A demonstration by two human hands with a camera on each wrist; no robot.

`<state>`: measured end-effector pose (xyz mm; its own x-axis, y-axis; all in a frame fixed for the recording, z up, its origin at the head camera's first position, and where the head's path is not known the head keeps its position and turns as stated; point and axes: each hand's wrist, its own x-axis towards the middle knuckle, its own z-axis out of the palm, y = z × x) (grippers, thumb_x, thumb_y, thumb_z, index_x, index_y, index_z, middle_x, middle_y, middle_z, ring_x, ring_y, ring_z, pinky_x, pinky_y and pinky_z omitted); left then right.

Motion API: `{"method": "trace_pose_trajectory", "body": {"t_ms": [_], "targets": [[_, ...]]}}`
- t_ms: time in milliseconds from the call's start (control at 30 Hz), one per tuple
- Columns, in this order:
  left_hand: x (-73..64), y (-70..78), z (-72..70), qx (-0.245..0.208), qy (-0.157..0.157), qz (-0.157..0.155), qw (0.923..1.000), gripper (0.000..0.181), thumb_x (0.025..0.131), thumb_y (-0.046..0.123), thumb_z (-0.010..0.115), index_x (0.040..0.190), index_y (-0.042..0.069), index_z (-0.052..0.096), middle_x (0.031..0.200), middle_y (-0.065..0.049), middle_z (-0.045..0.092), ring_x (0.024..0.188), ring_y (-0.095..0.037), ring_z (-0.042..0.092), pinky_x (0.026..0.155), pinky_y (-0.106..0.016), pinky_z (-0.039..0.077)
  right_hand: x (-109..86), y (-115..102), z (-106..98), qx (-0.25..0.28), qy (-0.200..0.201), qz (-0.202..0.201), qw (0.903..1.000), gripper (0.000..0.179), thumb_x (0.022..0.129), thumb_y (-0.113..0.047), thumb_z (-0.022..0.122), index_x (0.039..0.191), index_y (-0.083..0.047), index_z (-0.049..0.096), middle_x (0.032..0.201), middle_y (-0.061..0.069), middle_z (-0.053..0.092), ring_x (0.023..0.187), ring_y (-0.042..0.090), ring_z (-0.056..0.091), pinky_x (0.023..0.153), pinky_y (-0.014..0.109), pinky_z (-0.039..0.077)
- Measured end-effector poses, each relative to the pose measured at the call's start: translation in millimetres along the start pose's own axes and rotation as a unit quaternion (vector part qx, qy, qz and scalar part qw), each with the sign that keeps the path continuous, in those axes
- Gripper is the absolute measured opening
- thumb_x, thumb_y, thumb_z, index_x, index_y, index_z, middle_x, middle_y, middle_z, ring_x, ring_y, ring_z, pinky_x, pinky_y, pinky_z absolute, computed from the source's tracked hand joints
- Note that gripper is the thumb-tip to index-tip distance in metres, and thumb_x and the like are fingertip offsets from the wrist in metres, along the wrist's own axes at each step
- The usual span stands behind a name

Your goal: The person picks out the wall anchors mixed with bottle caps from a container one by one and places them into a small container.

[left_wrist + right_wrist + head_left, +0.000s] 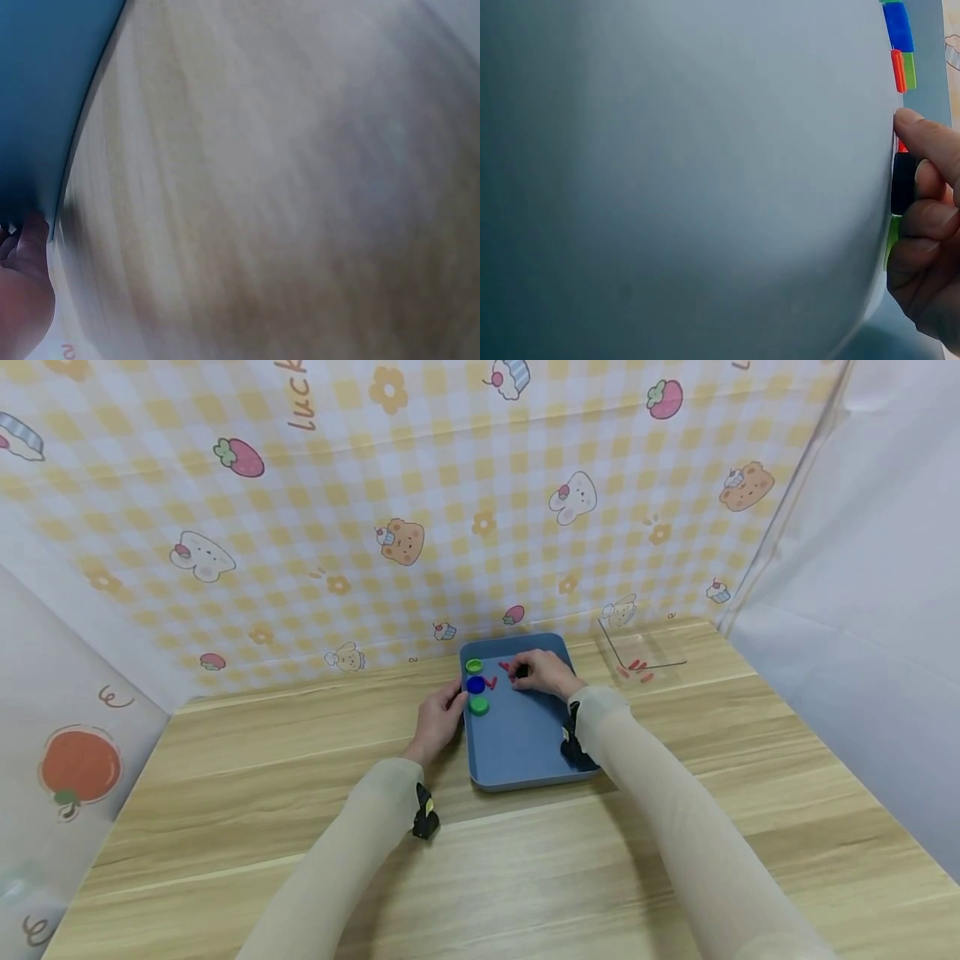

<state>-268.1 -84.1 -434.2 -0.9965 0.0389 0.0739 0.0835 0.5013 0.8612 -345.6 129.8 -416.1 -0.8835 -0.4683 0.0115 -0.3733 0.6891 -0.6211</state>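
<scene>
The right hand [546, 672] pinched a red piece [902, 145] inside the blue tray [517, 743] (light and stiff, probably; its middle suited fingertips). The left hand [438, 720] touched the tray's side, its grip unclear.

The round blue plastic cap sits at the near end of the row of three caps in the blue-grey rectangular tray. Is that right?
Not quite: the round blue plastic cap is in the middle, between two round green plastic caps, as the head view shows. The row is indeed in the blue-grey rectangular tray.
</scene>
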Motion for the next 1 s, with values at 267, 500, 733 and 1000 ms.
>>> {"method": "trace_pose_trajectory", "body": {"t_ms": [267,500,733,1000], "targets": [[-0.2,0.7,0.0,-0.008,-0.003,0.005,1.0,0.042,0.098,0.016,0.049,0.138,0.003,0.046,0.14,-0.013,0.047,0.131,-0.027,0.043,0.108,-0.038,0.038,-0.3,1.5,0.2,0.014,0.011,0.006,0.9998,0.015,0.083,-0.014,0.072,0.097,-0.008,0.069,0.093,0.007,0.067,0.074,0.019,0.056,0.07,0.031,0.046],[0.3,1.2,-0.4,-0.011,-0.001,0.007,0.9999,0.041,0.099,0.016,0.049,0.138,0.003,0.046,0.14,-0.013,0.048,0.131,-0.026,0.043,0.108,-0.037,0.038,-2.4,1.5,1.2,0.019,0.02,0.008,0.9996,0.014,0.083,-0.014,0.072,0.095,-0.009,0.07,0.084,0.006,0.064,0.069,0.017,0.053,0.066,0.029,0.044],[-0.5,1.2,-1.2,-0.008,-0.001,0.006,0.9999,0.041,0.098,0.016,0.05,0.138,0.003,0.046,0.14,-0.013,0.048,0.131,-0.026,0.044,0.108,-0.038,0.038,-3.1,4.3,4.0,0.025,0.022,0.006,0.9994,0.013,0.082,-0.015,0.073,0.093,-0.009,0.069,0.071,0.001,0.057,0.063,0.014,0.048,0.063,0.026,0.04],[-1.4,0.5,-1.5,-0.004,0.0,0.014,0.9999,0.041,0.098,0.015,0.05,0.137,0.001,0.046,0.139,-0.015,0.048,0.13,-0.029,0.044,0.107,-0.04,0.038,-3.7,4.1,5.0,0.024,0.024,0.02,0.9992,0.015,0.082,-0.016,0.072,0.093,-0.006,0.067,0.068,0.0,0.054,0.061,0.012,0.046,0.062,0.023,0.04]]}}
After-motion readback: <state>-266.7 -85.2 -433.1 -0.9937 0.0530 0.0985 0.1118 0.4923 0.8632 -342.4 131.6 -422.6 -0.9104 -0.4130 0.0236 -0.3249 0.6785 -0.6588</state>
